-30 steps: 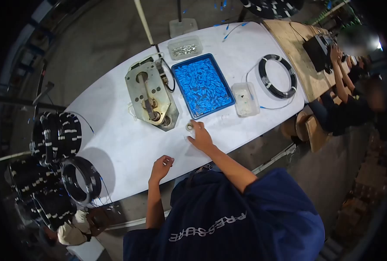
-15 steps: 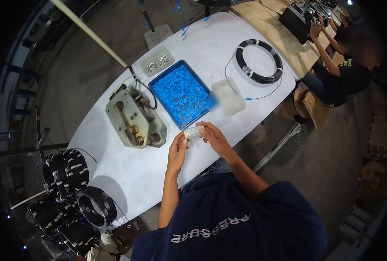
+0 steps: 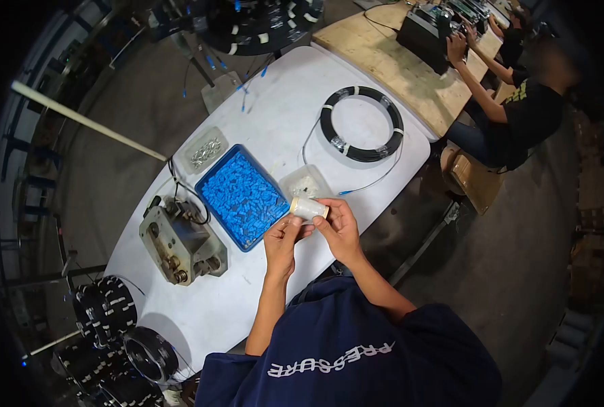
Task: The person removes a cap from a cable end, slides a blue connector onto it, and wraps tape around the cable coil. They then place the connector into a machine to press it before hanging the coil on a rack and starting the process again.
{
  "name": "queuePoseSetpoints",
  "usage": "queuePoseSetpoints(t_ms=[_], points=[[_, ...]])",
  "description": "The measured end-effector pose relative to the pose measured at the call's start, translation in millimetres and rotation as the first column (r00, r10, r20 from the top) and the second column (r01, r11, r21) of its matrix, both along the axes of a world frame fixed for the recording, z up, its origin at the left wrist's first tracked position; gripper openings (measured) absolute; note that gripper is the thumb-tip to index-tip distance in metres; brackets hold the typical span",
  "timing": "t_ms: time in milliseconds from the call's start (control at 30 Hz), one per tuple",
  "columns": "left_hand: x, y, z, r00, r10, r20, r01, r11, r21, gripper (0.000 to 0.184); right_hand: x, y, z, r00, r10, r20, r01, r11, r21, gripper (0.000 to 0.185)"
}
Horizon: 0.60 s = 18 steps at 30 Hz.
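Observation:
In front of my chest, over the near edge of the white table, I hold a small spool (image 3: 308,209) wound with whitish, shiny material and with cream ends. My left hand (image 3: 283,243) grips its left and lower side with bent fingers. My right hand (image 3: 341,233) is closed on the right end, thumb in front and fingers behind. Just beyond the spool lie a blue tray (image 3: 280,189) full of small blue pieces and a translucent tub (image 3: 324,178) with whitish contents, partly hidden by the spool and my right hand.
A metal machine (image 3: 180,241) sits left, near a tub of small silvery parts (image 3: 205,153). A black cable coil (image 3: 327,125) lies on the white table (image 3: 261,278). More coils (image 3: 105,312) are stacked at lower left. A co-worker (image 3: 525,102) sits at the wooden table (image 3: 363,41).
My view has shifted, so the table items appear lower and further left. The spool appears larger and slightly turned, with my right fingers now wrapped around its right end. Both hands still hold it.

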<state>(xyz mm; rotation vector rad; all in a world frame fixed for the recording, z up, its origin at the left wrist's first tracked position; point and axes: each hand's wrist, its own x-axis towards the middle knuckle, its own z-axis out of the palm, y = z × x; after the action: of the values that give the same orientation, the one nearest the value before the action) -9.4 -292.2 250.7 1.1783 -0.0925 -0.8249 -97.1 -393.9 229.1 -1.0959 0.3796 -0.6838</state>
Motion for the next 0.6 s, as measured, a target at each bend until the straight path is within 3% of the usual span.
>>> queuePoseSetpoints(t_ms=[100, 333, 467, 600], points=[[-8.6, -22.9, -7.4, 0.996, -0.013, 0.092, 0.007, 0.998, 0.066, 0.025, -10.6, -25.6, 5.1, 0.999, -0.041, -0.016, 0.041, 0.998, 0.038, 0.036], [-22.5, -50.9, -16.5, 0.998, -0.067, -0.016, 0.066, 0.997, -0.04, 0.024, -25.3, -54.1, 1.7, 0.972, -0.225, -0.062, 0.231, 0.967, 0.11, 0.03], [-34.7, -57.5, -20.5, 0.991, -0.129, -0.044, 0.127, 0.991, -0.043, 0.03, -26.8, -64.4, 11.8, 0.983, -0.181, 0.009, 0.169, 0.935, 0.312, 0.028], [-45.8, -61.7, -23.7, 0.987, -0.157, 0.042, 0.16, 0.985, -0.06, 0.034, -28.0, -70.3, 14.1, 0.976, -0.22, 0.006, 0.204, 0.917, 0.343, 0.029]])
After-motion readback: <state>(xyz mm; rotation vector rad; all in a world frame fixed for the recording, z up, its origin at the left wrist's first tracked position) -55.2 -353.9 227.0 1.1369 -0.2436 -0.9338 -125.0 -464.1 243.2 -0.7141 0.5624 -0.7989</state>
